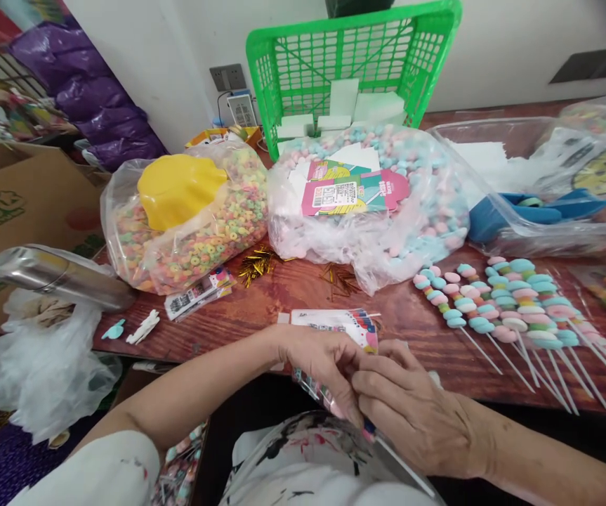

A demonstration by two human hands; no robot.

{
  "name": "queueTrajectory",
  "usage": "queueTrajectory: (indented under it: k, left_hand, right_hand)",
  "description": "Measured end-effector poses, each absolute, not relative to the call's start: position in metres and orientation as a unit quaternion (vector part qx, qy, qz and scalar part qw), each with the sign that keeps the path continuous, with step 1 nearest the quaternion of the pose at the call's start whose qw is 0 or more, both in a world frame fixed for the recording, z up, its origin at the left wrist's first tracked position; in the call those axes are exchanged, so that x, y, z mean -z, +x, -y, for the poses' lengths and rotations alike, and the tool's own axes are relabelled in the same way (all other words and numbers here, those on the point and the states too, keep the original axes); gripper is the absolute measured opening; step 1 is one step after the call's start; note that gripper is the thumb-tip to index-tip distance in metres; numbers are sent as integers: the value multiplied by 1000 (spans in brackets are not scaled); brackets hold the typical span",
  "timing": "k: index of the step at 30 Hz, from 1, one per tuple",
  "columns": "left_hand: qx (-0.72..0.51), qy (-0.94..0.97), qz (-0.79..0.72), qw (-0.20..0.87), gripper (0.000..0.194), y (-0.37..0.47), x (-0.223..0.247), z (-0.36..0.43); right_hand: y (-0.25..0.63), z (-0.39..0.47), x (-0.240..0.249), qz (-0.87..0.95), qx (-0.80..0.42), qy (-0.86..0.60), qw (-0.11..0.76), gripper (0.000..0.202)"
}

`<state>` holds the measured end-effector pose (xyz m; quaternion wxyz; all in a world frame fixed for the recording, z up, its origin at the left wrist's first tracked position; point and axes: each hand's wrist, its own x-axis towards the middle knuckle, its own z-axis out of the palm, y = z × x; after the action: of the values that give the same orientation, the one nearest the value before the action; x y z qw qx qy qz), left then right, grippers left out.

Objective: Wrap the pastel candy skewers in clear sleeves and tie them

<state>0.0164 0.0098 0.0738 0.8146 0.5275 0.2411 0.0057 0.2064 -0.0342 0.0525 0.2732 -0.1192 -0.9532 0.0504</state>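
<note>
My left hand (pixel 321 362) and my right hand (pixel 411 404) meet above my lap at the table's front edge. Both have their fingers closed around a clear printed wrapper (pixel 316 388) with a white stick (pixel 405 467) coming out below, towards the lower right. The fingers hide most of what is inside the wrapper. Just behind my hands lies a stack of printed bags (pixel 334 320). To the right, several candy skewers (pixel 518 302) with blue, pink, white and green pieces lie on the table, their white sticks pointing towards me.
Behind are a bag of ring candies (pixel 218 225) with a yellow bowl (pixel 181 190), a bag of pink and blue candies (pixel 429 204), and a green basket (pixel 350 63). A steel flask (pixel 60 277) lies left; a clear bin (pixel 534 225) stands right. Wrapped candies fill a box (pixel 181 464) below.
</note>
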Motion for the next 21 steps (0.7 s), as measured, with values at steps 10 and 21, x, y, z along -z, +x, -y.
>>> queueTrajectory:
  k: [10, 21]
  left_hand:
    - [-261, 826, -434, 249, 34, 27, -89, 18]
    - [-498, 274, -288, 771, 19, 22, -58, -6]
  right_hand:
    - [207, -30, -54, 891, 19, -353, 284, 10]
    - [196, 27, -65, 753, -334, -381, 420, 21]
